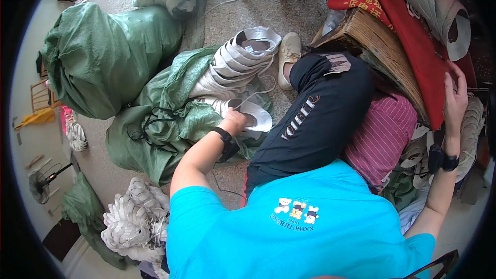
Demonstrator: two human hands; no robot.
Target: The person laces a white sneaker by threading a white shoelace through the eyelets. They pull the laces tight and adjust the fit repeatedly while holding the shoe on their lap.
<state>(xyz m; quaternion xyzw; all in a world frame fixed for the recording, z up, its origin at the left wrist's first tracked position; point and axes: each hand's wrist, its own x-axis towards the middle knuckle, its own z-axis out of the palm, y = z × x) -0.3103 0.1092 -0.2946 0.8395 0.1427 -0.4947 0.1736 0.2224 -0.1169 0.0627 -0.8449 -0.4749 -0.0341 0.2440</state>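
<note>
Left grip (236, 122) on a white shoe upper (263, 119), right grip (455, 98) by red cloth (416, 51)

A full green sack (93, 62) stands at far left; beside it slumps a loose green sack (142, 157). Against this lies a nested stack of pale uppers (232, 67). Just nearer the person, the left grip is closed on the left end of the white shoe upper, which extends rightward past the fingers. Beyond the dark trousers (330, 119), the right grip is unclenched, fingers loosely extended at the red cloth's edge; contact is hard to tell.
</note>
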